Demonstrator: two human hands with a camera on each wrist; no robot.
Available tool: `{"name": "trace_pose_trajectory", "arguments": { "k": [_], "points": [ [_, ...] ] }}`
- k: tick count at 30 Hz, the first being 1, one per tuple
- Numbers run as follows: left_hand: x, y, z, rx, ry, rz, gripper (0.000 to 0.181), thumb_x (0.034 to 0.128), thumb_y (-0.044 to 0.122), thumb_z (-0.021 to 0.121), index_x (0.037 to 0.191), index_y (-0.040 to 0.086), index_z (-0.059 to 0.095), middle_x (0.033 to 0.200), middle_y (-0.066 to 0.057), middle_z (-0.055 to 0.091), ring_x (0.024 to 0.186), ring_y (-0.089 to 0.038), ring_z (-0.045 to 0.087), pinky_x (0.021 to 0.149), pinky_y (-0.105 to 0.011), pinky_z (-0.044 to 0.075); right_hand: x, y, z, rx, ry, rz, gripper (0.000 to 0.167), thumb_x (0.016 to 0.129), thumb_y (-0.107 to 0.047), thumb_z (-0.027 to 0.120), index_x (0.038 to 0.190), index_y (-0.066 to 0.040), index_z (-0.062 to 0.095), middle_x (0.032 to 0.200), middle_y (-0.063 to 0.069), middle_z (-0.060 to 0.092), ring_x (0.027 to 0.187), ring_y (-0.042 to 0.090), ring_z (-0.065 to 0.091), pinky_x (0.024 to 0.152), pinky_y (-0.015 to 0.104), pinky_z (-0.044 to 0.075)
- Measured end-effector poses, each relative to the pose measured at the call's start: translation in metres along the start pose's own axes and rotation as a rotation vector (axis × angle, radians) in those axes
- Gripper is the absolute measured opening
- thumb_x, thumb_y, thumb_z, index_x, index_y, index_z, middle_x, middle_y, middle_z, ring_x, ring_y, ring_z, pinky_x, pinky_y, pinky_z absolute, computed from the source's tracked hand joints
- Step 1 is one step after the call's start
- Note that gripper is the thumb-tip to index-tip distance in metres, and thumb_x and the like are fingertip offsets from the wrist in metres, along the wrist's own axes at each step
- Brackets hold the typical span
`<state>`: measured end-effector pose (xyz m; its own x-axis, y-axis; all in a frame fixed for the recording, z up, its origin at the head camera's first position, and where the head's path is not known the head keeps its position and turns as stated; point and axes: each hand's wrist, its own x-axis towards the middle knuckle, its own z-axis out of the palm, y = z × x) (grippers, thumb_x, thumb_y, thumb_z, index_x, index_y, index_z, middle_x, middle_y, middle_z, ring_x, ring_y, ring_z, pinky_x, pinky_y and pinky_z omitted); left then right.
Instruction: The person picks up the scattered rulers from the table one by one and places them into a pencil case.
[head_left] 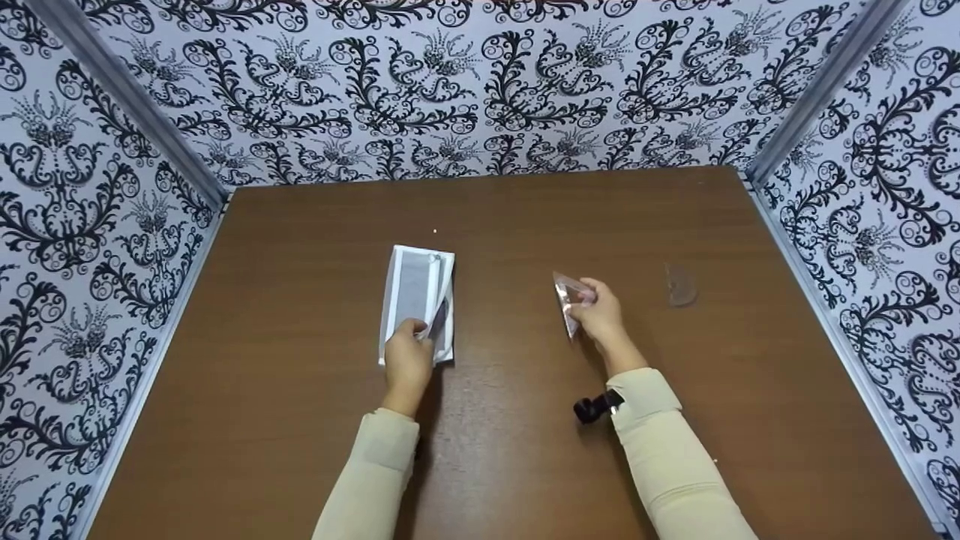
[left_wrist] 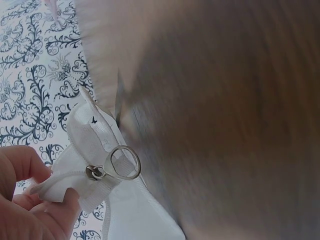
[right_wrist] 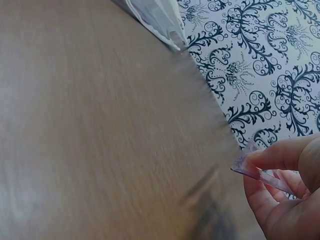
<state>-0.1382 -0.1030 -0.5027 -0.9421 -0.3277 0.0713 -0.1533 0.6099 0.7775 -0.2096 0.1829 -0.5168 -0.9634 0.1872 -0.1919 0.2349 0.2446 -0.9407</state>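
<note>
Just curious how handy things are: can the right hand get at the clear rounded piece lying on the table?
Probably yes: the clear rounded piece lies near the right hand, with bare tabletop between, though that hand holds a clear triangle that might need setting down first.

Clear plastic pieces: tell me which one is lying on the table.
The rounded clear piece, to the right of the right hand, lies on the table; the triangular piece is held in that hand.
</note>
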Motion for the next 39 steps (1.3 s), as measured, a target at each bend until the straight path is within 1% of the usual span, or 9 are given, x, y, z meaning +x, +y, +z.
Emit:
{"name": "trace_pose_trajectory", "arguments": {
  "k": [3, 9, 12, 17, 21, 24, 32, 35, 39],
  "points": [
    [-0.001, 0.001, 0.000, 0.002, -0.007, -0.016, 0.025, 0.0786, -0.004, 0.056, 0.101, -0.001, 0.066, 0.094, -0.018, 0.070, 0.081, -0.034, 0.065, 0.072, -0.047, 0.051, 0.001, -0.003, 0.003, 0.002, -0.013, 0.004, 0.065, 0.075, 0.015, 0.060, 0.137, 0.007, 0.043, 0.124, 0.031, 0.054, 0.101, 0.029, 0.056, 0.072, 0.017, 0.046],
    [0.000, 0.001, 0.000, -0.011, -0.029, -0.026, 0.027, 0.0782, -0.005, 0.054, 0.103, -0.003, 0.065, 0.096, -0.020, 0.070, 0.079, -0.032, 0.064, 0.071, -0.044, 0.051, 0.001, -0.012, 0.010, 0.029, -0.041, -0.003, 0.066, 0.075, 0.015, 0.060, 0.139, 0.005, 0.043, 0.122, 0.027, 0.054, 0.097, 0.024, 0.053, 0.068, 0.016, 0.045],
    [0.001, 0.001, 0.001, -0.010, -0.019, -0.031, 0.026, 0.0779, -0.004, 0.055, 0.102, -0.002, 0.066, 0.097, -0.019, 0.070, 0.084, -0.033, 0.065, 0.074, -0.045, 0.051, 0.002, -0.016, 0.014, 0.033, -0.048, -0.007, 0.066, 0.075, 0.015, 0.060, 0.138, 0.005, 0.043, 0.121, 0.026, 0.055, 0.095, 0.022, 0.053, 0.067, 0.015, 0.045],
    [0.002, 0.000, 0.003, -0.002, -0.003, -0.028, 0.024, 0.0772, -0.004, 0.056, 0.099, -0.002, 0.066, 0.095, -0.018, 0.070, 0.085, -0.034, 0.065, 0.075, -0.046, 0.051, 0.003, -0.019, 0.021, 0.033, -0.057, -0.006, 0.066, 0.074, 0.016, 0.059, 0.137, 0.006, 0.044, 0.118, 0.024, 0.055, 0.090, 0.019, 0.053, 0.064, 0.015, 0.045],
    [0.002, 0.000, 0.002, 0.002, -0.002, -0.027, 0.024, 0.0773, -0.004, 0.056, 0.099, -0.002, 0.066, 0.094, -0.018, 0.070, 0.083, -0.033, 0.065, 0.075, -0.046, 0.051, 0.004, -0.021, 0.028, 0.034, -0.066, -0.004, 0.066, 0.073, 0.016, 0.059, 0.137, 0.006, 0.044, 0.117, 0.023, 0.056, 0.089, 0.019, 0.053, 0.065, 0.016, 0.045],
    [0.002, -0.001, 0.002, 0.000, -0.007, -0.030, 0.024, 0.0778, -0.003, 0.056, 0.100, -0.001, 0.066, 0.094, -0.018, 0.070, 0.082, -0.033, 0.065, 0.075, -0.046, 0.051, 0.004, -0.023, 0.033, 0.037, -0.068, -0.001, 0.066, 0.073, 0.016, 0.059, 0.137, 0.005, 0.045, 0.118, 0.025, 0.057, 0.092, 0.022, 0.054, 0.067, 0.017, 0.046],
    [0.001, -0.002, 0.002, -0.001, 0.002, 0.008, 0.023, 0.0773, -0.004, 0.057, 0.099, -0.003, 0.065, 0.091, -0.018, 0.070, 0.078, -0.032, 0.064, 0.073, -0.045, 0.051, 0.002, -0.029, 0.041, 0.043, -0.092, 0.007, 0.068, 0.073, 0.017, 0.059, 0.138, 0.004, 0.045, 0.121, 0.025, 0.056, 0.097, 0.024, 0.054, 0.068, 0.018, 0.047],
    [0.001, -0.001, 0.001, -0.001, -0.004, 0.009, 0.024, 0.0773, -0.005, 0.056, 0.100, -0.003, 0.065, 0.090, -0.018, 0.070, 0.075, -0.030, 0.063, 0.071, -0.044, 0.051, 0.001, -0.032, 0.043, 0.043, -0.101, -0.004, 0.068, 0.072, 0.016, 0.058, 0.138, 0.005, 0.044, 0.120, 0.024, 0.056, 0.095, 0.022, 0.053, 0.066, 0.017, 0.046],
    [0.001, 0.000, 0.001, -0.002, -0.016, -0.010, 0.027, 0.0769, -0.006, 0.055, 0.102, -0.002, 0.065, 0.089, -0.018, 0.070, 0.070, -0.028, 0.061, 0.067, -0.043, 0.051, 0.001, -0.034, 0.048, 0.047, -0.103, -0.020, 0.068, 0.070, 0.015, 0.058, 0.136, 0.006, 0.046, 0.115, 0.022, 0.056, 0.089, 0.018, 0.050, 0.063, 0.016, 0.044]
  ]
}}
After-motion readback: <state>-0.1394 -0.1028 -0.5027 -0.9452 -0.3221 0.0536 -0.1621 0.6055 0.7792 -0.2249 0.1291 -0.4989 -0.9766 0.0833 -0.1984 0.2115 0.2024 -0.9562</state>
